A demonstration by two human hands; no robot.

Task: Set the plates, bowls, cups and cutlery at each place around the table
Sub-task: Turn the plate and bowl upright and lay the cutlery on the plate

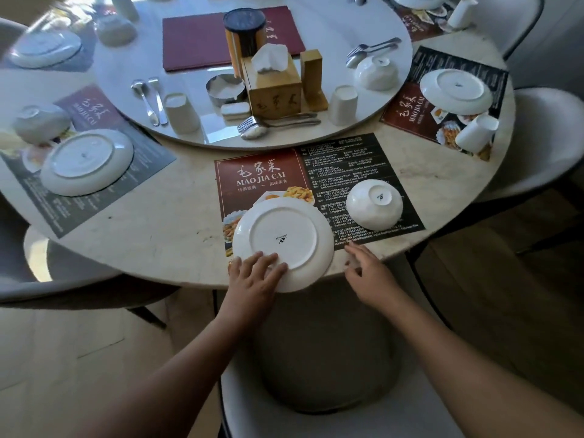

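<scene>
Round counter (164, 222), part-set. Near placemat (262, 175): plate (282, 238) face-down, overhanging the edge, bowl (374, 202) beside; cup (181, 112) and cutlery (278, 123) wait on turntable (331, 26). Left hand (256, 273), grip flat on plate; right hand (368, 273) spread, empty.

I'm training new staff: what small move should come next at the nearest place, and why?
Probably push the upside-down plate forward onto the placemat: its near rim overhangs the table edge, and the left hand rests on it.
</scene>
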